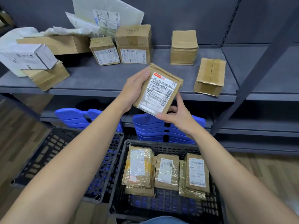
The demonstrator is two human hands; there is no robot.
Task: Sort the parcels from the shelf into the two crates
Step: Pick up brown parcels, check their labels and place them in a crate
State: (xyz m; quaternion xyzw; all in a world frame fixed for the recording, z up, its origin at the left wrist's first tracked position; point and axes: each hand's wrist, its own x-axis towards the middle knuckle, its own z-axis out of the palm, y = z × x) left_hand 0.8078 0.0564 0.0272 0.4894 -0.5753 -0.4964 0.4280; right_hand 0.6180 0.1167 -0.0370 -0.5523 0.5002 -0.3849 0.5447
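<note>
1. Holding a flat brown parcel (158, 91) between both hands, its white shipping label with a red strip turned toward me.
2. My left hand (132, 92) grips the parcel's left side, thumb pressed near the top corner and fingers curled behind it.
3. My right hand (176, 117) pinches the lower right corner, thumb along the bottom edge and a finger up the right edge.
4. The parcel is in the air, tilted, in front of the front edge of the grey metal shelf (113, 78) and above the far end of the right crate (161, 143).
5. The right crate is black mesh plastic. Three stacks of flat taped parcels lie side by side in it: left (139, 165), middle (166, 172) and right (196, 173).
6. The left crate (48, 147), also black mesh, stands just beside it, rims touching.
7. On the shelf to the right, a taped carton (210, 76) sits near the front edge, and a small cube carton (183, 47) stands further back.
8. Behind my left hand stand a labelled carton (134, 44) and a smaller labelled carton (104, 51), side by side.
9. At the far left, a white box (27, 57) rests on a brown box (47, 76), with a long carton (53, 43) behind them.
10. Plastic mailers (110, 15) lean against the back panel.
11. Blue plastic pieces (77, 117) are stacked on the lower shelf behind the crates.
</note>
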